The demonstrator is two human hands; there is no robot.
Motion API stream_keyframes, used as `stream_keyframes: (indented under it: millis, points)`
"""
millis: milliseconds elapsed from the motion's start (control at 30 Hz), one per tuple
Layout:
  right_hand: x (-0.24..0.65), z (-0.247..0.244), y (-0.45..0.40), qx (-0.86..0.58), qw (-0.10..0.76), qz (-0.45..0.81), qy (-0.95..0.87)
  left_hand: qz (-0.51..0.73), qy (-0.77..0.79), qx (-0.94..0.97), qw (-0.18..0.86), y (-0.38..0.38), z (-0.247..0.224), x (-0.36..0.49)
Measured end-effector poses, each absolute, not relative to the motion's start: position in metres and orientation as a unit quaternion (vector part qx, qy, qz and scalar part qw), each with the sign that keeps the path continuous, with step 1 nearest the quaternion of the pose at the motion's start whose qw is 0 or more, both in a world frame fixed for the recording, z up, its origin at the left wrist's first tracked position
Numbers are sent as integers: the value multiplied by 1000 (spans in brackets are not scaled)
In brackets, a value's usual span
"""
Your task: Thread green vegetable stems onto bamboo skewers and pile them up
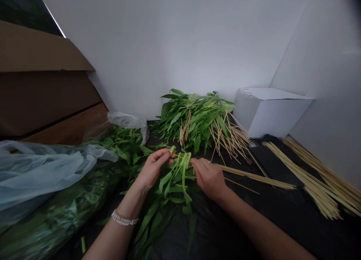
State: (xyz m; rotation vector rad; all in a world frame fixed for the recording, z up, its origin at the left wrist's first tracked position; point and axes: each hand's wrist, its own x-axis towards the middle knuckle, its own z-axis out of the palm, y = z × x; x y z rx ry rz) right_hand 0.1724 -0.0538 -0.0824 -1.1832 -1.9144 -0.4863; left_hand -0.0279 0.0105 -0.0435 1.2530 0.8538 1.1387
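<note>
Left hand (154,165) pinches a stem (172,150); right hand (210,176) is closed round the sticks (256,176) – the two apart, with the greens (184,160) bunched between them. The sticks' long axis runs crosswise, slanting out past the right hand and slightly nearer the body – the greens cross it, leaves (166,182) hanging bodyward. Beyond both hands lies a leafy pile (176,117).
</note>
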Motion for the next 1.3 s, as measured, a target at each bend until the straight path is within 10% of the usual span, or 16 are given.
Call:
stream_keyframes:
  millis: [1300]
  points:
    - [173, -88, -53, -490, 381, -177, -764, 482, 403, 487, 607, 12, -52, -24]
